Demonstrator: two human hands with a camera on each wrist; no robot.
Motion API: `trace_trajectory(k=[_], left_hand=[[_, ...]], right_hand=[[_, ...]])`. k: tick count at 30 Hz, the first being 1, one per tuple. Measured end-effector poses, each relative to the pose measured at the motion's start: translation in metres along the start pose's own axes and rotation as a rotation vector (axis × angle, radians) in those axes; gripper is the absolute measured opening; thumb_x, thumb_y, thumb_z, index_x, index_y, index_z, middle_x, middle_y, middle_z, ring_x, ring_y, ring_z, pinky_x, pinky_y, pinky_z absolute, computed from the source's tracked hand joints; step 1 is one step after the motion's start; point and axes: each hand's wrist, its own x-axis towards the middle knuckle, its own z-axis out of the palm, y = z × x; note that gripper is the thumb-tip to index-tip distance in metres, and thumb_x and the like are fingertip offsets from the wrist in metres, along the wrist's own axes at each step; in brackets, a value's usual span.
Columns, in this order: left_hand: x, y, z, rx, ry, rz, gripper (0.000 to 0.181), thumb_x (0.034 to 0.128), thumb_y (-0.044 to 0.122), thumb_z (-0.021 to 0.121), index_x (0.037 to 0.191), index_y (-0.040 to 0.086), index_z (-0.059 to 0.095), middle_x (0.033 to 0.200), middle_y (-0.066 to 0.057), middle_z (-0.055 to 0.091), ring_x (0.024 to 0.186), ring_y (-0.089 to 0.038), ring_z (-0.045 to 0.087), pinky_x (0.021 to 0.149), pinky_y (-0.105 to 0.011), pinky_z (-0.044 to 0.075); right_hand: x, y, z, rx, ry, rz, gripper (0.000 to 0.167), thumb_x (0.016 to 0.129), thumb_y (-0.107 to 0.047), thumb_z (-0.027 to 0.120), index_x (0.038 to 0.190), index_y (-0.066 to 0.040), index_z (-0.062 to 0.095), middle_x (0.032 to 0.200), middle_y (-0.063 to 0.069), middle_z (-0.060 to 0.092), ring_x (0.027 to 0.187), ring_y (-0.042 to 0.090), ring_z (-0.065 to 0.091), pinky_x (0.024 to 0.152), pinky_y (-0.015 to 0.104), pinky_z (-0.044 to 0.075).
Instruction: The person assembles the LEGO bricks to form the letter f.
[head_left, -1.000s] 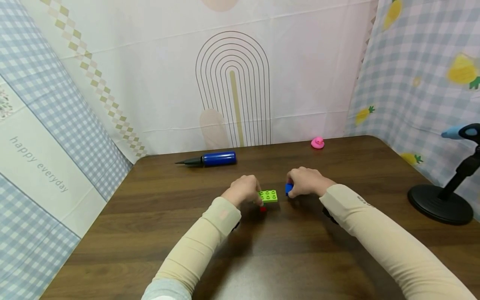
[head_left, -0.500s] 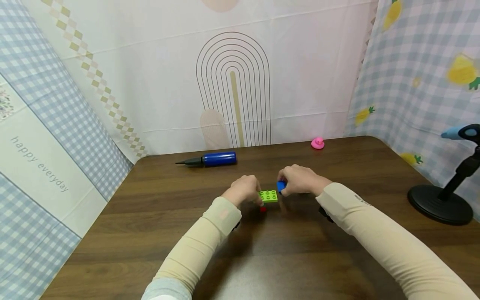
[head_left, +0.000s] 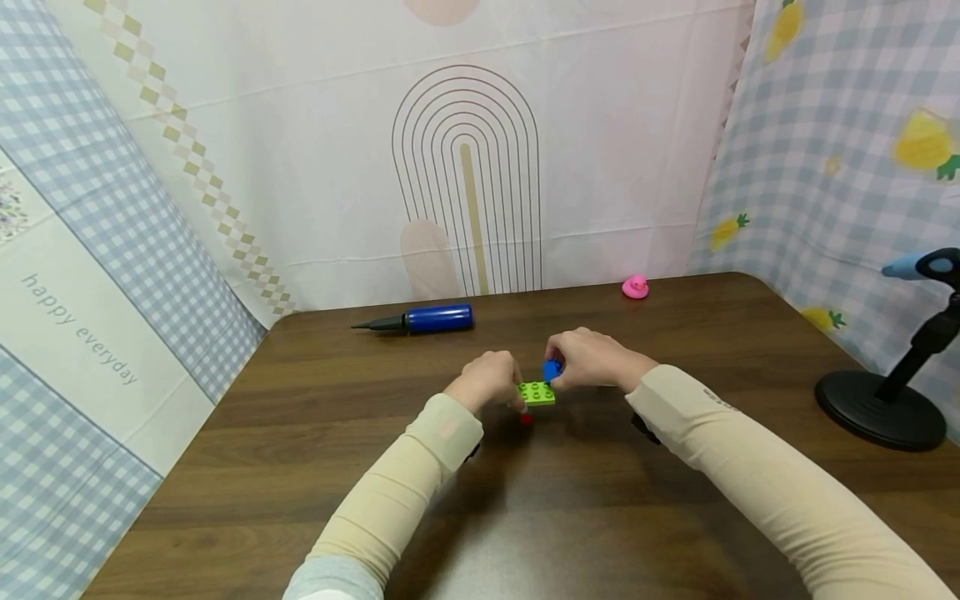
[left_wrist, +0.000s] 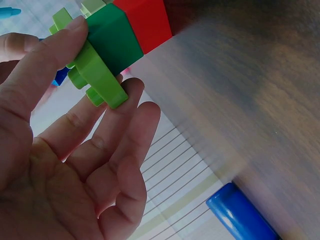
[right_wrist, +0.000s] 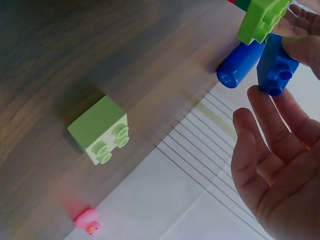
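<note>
My left hand (head_left: 486,379) pinches a flat lime-green brick (head_left: 537,393), studs up, between thumb and fingers. Beneath it in the left wrist view come a dark green brick (left_wrist: 114,42) and a red brick (left_wrist: 146,24), stacked together; the head view shows only a bit of red under the hand. My right hand (head_left: 596,358) pinches a blue brick (head_left: 552,371) by its sides, over the right end of the lime-green brick. Whether the two touch I cannot tell. A pale green brick (right_wrist: 100,129) stands on the table near the right hand, hidden in the head view.
Behind the hands lies a blue pump (head_left: 438,317) with a dark nozzle. A pink rubber duck (head_left: 635,287) sits at the table's back edge, before a hanging cloth (head_left: 600,167). On the right stands a black round-based stand (head_left: 879,408).
My right hand has moved left with the blue brick, from beside the lime-green brick to over its right end. The left hand has stayed in place.
</note>
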Motion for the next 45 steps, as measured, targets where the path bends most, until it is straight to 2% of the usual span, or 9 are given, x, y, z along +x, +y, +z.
trace_trajectory(k=[7, 13, 20, 33, 41, 45], left_hand=[[0.000, 0.000, -0.001, 0.002, -0.010, -0.002, 0.028, 0.0599, 0.029, 0.079, 0.082, 0.016, 0.068, 0.074, 0.006, 0.059, 0.068, -0.014, 0.051, 0.056, -0.032, 0.039], [0.000, 0.001, 0.000, 0.009, -0.006, -0.002, 0.027, 0.0598, 0.029, 0.079, 0.079, 0.016, 0.066, 0.072, 0.006, 0.058, 0.067, -0.014, 0.051, 0.056, -0.032, 0.039], [0.000, 0.000, 0.001, 0.014, 0.003, 0.011, 0.024, 0.0596, 0.030, 0.079, 0.069, 0.015, 0.063, 0.064, 0.004, 0.056, 0.061, -0.015, 0.049, 0.052, -0.031, 0.038], [0.001, 0.001, 0.001, 0.050, 0.033, -0.005, 0.029, 0.0553, 0.032, 0.081, 0.065, 0.015, 0.060, 0.066, 0.001, 0.055, 0.061, -0.016, 0.049, 0.050, -0.032, 0.040], [0.001, 0.001, 0.002, 0.045, 0.047, 0.000, 0.030, 0.0546, 0.031, 0.081, 0.065, 0.014, 0.059, 0.065, 0.001, 0.055, 0.061, -0.016, 0.050, 0.050, -0.033, 0.040], [0.001, 0.001, 0.003, 0.050, 0.058, 0.001, 0.031, 0.0541, 0.031, 0.081, 0.068, 0.013, 0.060, 0.068, 0.001, 0.056, 0.062, -0.016, 0.051, 0.050, -0.034, 0.040]], right_hand=[[0.003, -0.007, 0.002, 0.041, -0.035, -0.017, 0.033, 0.071, -0.021, 0.070, 0.096, -0.004, 0.058, 0.083, 0.002, 0.056, 0.072, 0.015, 0.052, 0.064, 0.028, 0.045], [0.006, -0.013, 0.004, 0.066, -0.029, -0.044, 0.035, 0.071, -0.015, 0.070, 0.098, 0.000, 0.054, 0.084, 0.005, 0.056, 0.072, 0.015, 0.053, 0.064, 0.026, 0.046], [0.008, -0.019, 0.006, 0.048, -0.026, -0.103, 0.023, 0.070, -0.014, 0.070, 0.085, -0.003, 0.056, 0.074, 0.001, 0.055, 0.064, 0.012, 0.051, 0.056, 0.023, 0.044], [0.013, -0.028, 0.013, 0.036, -0.038, -0.141, 0.021, 0.071, -0.012, 0.070, 0.087, -0.003, 0.060, 0.075, 0.003, 0.057, 0.064, 0.012, 0.051, 0.056, 0.023, 0.044], [0.015, -0.029, 0.015, 0.024, -0.016, -0.113, 0.023, 0.070, -0.013, 0.071, 0.087, -0.003, 0.059, 0.076, 0.001, 0.056, 0.066, 0.012, 0.050, 0.057, 0.023, 0.043], [0.016, -0.030, 0.015, 0.038, -0.018, -0.127, 0.019, 0.070, -0.012, 0.070, 0.085, -0.005, 0.062, 0.075, 0.001, 0.058, 0.065, 0.012, 0.051, 0.056, 0.023, 0.043]])
